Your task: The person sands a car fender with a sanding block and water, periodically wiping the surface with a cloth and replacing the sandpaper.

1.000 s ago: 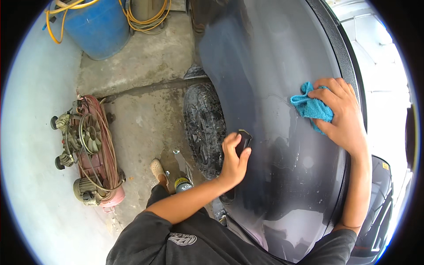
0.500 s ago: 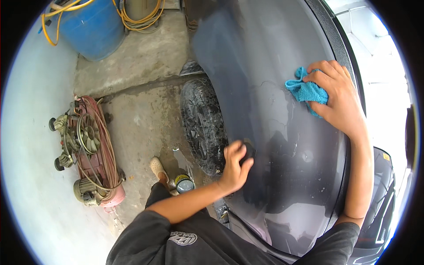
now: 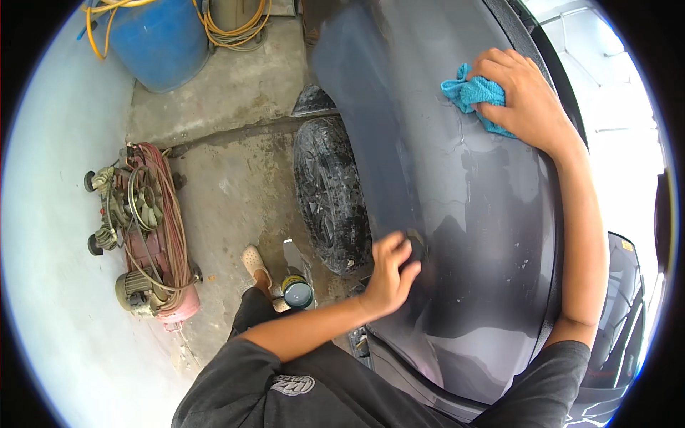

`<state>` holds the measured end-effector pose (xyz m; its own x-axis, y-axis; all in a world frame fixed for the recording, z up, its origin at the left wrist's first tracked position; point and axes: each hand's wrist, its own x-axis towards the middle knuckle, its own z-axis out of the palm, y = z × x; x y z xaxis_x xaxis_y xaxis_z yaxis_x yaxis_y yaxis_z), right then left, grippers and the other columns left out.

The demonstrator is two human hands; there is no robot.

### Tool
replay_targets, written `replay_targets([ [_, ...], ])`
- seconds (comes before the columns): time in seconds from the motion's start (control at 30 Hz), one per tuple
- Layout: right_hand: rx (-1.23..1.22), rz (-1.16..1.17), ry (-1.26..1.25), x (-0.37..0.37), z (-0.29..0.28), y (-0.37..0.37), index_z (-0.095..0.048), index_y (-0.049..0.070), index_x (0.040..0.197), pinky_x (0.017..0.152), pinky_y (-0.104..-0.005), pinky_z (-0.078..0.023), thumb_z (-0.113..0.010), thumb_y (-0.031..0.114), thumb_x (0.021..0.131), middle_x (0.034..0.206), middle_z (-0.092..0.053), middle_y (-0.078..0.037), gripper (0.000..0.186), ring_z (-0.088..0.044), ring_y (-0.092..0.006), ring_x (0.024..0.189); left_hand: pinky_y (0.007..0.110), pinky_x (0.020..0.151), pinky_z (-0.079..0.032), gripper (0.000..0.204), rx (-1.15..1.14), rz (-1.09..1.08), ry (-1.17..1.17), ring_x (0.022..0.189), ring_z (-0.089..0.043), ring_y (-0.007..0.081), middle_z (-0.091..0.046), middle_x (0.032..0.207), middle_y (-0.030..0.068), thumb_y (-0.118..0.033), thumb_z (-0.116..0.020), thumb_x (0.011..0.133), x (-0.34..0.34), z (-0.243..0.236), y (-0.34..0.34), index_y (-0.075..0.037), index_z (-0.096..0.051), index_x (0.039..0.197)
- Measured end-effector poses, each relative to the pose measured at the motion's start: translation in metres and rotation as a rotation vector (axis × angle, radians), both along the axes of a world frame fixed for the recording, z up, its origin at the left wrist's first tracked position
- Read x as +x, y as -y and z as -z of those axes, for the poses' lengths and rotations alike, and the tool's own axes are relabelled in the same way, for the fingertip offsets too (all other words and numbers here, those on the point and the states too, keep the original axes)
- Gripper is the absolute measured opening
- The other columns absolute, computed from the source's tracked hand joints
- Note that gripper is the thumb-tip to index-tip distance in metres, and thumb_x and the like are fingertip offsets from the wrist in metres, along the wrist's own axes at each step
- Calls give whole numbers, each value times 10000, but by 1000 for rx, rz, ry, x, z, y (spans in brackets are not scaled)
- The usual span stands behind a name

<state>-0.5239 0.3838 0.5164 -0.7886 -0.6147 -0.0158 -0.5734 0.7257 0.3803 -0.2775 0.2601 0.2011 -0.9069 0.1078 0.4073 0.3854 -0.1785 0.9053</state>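
Note:
I see a wet, dark grey car fender (image 3: 464, 214) curving down over a muddy wheel (image 3: 328, 192). My right hand (image 3: 514, 107) grips a crumpled light-blue cloth (image 3: 474, 91) against the upper part of the panel, near its dark edge trim. Lower down, my left hand (image 3: 392, 271) is slightly blurred on the panel, its fingers curled on a small black block (image 3: 417, 246) that is mostly hidden behind them. Streaks and water drops show on the paint around both hands.
A red air compressor with hoses (image 3: 150, 242) lies along the white wall (image 3: 57, 214). A blue barrel (image 3: 157, 50) and coiled yellow hoses (image 3: 228, 28) stand on a concrete step (image 3: 264, 78). A small bucket (image 3: 296, 289) is by my feet. Another dark car (image 3: 621, 314) is at right.
My right hand with the cloth has moved up and a little left along the panel. My left hand with the black block has shifted down and to the right.

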Motion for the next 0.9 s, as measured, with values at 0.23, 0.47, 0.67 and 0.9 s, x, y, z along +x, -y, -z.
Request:
replay_targets([
  [0.23,0,12,11,0,2,26,-684,67,1044,1034,-432,-472,-769,163,823,1096,-675,-74,255,-627,-289,1116,421,1185,-380,544,110,-254,362,1378,-493,351,-512,1451,271,-247,-619,1053,-277,-40,35,67,-405,1443],
  [0.47,-2,-81,-57,-2,6,-5,-692,67,1046,971,-430,-482,-804,170,800,1103,-692,-83,289,-637,-303,1092,481,1227,-323,549,11,-131,223,1434,-420,343,-428,1496,243,-203,-621,1058,-42,-20,-13,55,-373,1474],
  [0.67,-3,13,-14,-2,0,24,-695,83,1032,974,-416,-479,-825,122,750,1181,-685,-63,313,-623,-293,1113,454,1157,-401,473,335,-165,618,1325,-517,345,-518,1428,249,-213,-618,1056,-313,2,38,28,-426,1414],
  [0.9,78,147,124,-45,-20,27,-709,109,983,994,-405,-474,-858,88,693,1222,-678,-30,327,-605,-261,1162,489,1191,-355,573,197,-183,587,1379,-456,381,-488,1438,259,-253,-650,1037,-219,31,-16,62,-404,1448],
])
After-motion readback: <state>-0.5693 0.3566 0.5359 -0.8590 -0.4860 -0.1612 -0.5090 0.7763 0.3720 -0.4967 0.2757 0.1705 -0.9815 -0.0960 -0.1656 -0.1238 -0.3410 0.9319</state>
